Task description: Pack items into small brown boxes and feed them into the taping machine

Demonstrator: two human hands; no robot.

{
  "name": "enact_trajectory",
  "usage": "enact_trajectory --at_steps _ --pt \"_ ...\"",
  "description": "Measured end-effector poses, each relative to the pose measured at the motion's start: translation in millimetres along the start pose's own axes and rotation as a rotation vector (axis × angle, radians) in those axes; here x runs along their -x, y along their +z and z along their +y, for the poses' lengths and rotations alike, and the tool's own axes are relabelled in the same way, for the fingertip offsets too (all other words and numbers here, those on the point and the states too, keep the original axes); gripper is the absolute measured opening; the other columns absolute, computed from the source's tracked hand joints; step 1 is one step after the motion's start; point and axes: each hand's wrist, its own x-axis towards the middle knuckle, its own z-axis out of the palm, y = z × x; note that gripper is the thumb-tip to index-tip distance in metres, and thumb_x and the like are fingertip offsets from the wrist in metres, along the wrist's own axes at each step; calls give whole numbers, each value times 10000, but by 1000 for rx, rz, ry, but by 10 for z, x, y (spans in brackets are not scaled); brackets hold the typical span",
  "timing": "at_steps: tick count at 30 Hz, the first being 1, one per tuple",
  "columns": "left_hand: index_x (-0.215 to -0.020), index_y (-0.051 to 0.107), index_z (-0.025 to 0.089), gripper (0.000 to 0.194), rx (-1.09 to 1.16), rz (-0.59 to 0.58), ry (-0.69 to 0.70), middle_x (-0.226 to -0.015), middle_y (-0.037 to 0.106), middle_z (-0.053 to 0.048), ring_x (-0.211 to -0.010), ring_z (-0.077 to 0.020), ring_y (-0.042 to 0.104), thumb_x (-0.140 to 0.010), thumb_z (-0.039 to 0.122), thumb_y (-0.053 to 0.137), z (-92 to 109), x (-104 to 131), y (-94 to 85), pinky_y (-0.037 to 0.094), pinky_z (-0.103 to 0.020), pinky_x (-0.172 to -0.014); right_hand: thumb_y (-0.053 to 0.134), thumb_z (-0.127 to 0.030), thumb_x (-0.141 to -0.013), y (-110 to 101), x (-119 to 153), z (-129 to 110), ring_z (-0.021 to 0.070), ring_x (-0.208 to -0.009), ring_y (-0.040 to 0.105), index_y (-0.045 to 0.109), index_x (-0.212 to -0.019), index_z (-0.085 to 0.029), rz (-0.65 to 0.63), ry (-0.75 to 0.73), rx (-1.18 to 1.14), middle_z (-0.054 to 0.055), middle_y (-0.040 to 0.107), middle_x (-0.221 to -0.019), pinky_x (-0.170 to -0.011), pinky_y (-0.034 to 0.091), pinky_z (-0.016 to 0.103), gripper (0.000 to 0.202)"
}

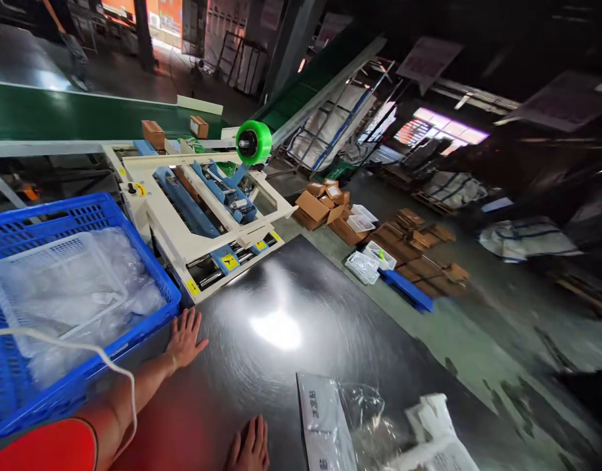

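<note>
Right of the blue crate [175,296], the dark surface [360,327] bears a white printed packet [325,418] at its near side. The left hand [186,340] lies spread, empty; the right hand [250,446], fingers together, seems empty. Apparently a pause; grasping the packet calls for reaching right.

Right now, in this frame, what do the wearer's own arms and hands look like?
The left hand is bare, with no glove, and its forearm is uncovered below a red sleeve with a thin dark edge. A white cable crosses in front of that arm. The right hand is also ungloved; its sleeve is out of view.
</note>
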Motion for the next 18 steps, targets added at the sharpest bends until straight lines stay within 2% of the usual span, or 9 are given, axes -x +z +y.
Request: enact_trajectory --at_steps 3,7,10,13,15,18 --pt "-1806 491 39 867 -33 -40 11 -1898 334 -323 -1771 -570 325 -1092 528 545 10 12 -63 298 -810 -1388 448 -658 -1025 -92 151 -19 493 -1572 645 858 -1427 -461 -74 34 30 127 770 -1589 -1253 524 838 607" --pt "-1826 433 16 873 -6 -95 -3 -1916 269 -336 -1802 -564 246 -1110 509 514 28 -8 -180 244 -810 -1407 368 -637 -1027 -197 152 -146 452 -1636 597 838 -1466 -392 -108 56 50 147 697 -1686 -1290 513 778 688" --pt "-1842 369 -12 951 60 -218 -10 -1924 174 -369 -1813 -593 146 -1080 522 567 21 -78 -329 202 -826 -1406 373 -587 -1051 -245 136 -232 458 -1660 574 824 -1478 -331 -125 46 66 180 663 -1718 -1289 516 762 672" --pt "-1829 401 -8 1171 119 -319 38 -1903 178 -412 -1795 -640 121 -893 570 802 -21 -102 -501 228 -837 -1384 438 -602 -1048 -271 155 -295 490 -1631 597 834 -1421 -294 -71 14 56 229 699 -1656 -1247 556 741 626" --pt "-1805 464 14 1279 136 -333 72 -1879 236 -432 -1786 -646 165 -744 574 909 -49 -28 -598 260 -835 -1370 483 -598 -1032 -288 155 -322 498 -1593 628 840 -1374 -309 -32 -15 55 232 744 -1577 -1206 579 738 572" --pt "-1731 590 39 1278 141 -305 114 -1816 366 -463 -1745 -647 316 -631 582 949 -57 226 -707 336 -839 -1324 489 -506 -1013 -381 78 -380 508 -1565 646 841 -1334 -316 -62 -40 80 232 756 -1547 -1166 585 751 512"
